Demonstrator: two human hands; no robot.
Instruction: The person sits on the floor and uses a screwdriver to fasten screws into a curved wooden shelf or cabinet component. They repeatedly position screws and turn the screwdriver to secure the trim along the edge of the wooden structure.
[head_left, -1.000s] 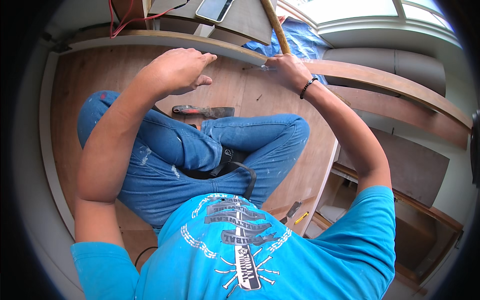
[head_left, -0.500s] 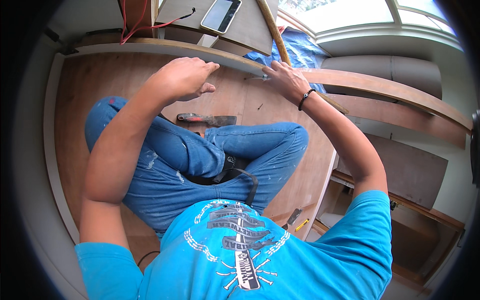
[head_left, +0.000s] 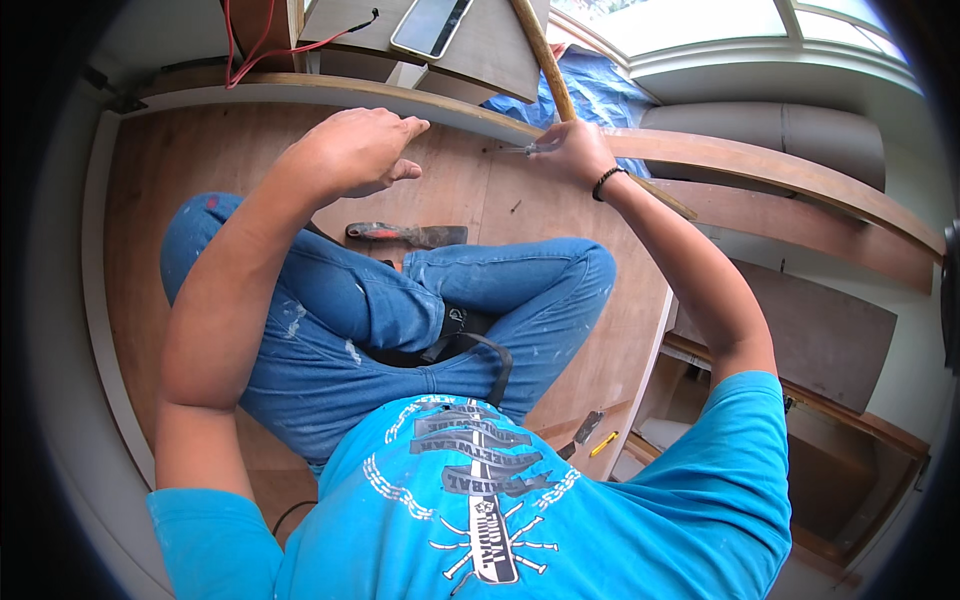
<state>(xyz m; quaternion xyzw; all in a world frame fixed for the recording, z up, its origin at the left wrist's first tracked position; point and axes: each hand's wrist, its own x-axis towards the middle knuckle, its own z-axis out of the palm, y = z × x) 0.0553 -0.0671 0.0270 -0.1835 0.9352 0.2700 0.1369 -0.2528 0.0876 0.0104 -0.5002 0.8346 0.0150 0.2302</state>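
Head view | right hand (head_left: 578, 153) clasped round the clear-handled screwdriver (head_left: 527, 150), on the near side of the wooden rail (head_left: 770, 160) | shaft pointing left from that grip, roughly crosswise | left hand (head_left: 362, 150) farther off, thumb and forefinger spread, nothing I can see held

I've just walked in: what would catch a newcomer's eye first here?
First, the bright turquoise T-shirt filling the lower middle, with white-flecked jeans just above it in the picture. Then the right hand, upper middle, gripping a screwdriver. Below the apparently empty left hand, a scraper lies on the wooden panel.
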